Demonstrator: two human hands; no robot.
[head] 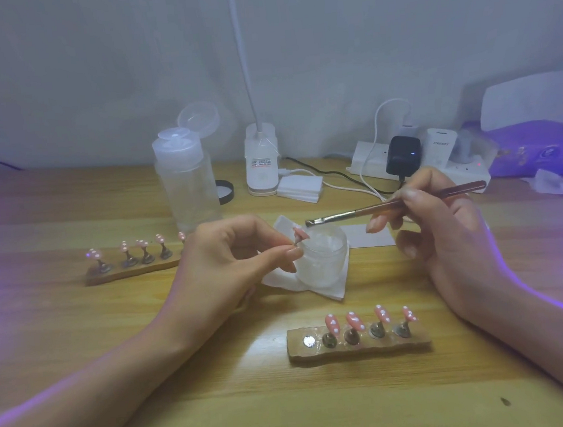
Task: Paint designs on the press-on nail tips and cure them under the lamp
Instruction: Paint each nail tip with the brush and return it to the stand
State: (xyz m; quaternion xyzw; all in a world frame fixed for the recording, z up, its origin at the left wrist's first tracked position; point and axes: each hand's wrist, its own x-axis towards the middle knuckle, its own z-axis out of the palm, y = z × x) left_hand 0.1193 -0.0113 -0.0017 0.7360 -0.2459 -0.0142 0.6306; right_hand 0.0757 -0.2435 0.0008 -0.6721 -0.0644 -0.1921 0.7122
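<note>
Held the pink nail tip pinched in the left hand over the small jar on the bench, brush gripped in the right hand just beside it — probably called for braced wrists, a lightly loaded brush and short strokes.

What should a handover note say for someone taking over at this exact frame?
Left hand pinches the stem of one pink nail tip above the clear jar.
Right hand holds the brush, bristles close to that tip.
Near holder: four dotted pink tips, leftmost magnet spot bare.
Far holder: at least four dotted tips, its right end hidden behind the left hand.
Done: white dots on the mounted tips.
Left: probably paint the held tip, reseat it on the bare spot, then cure under the purple-lit lamp at far right.
</note>
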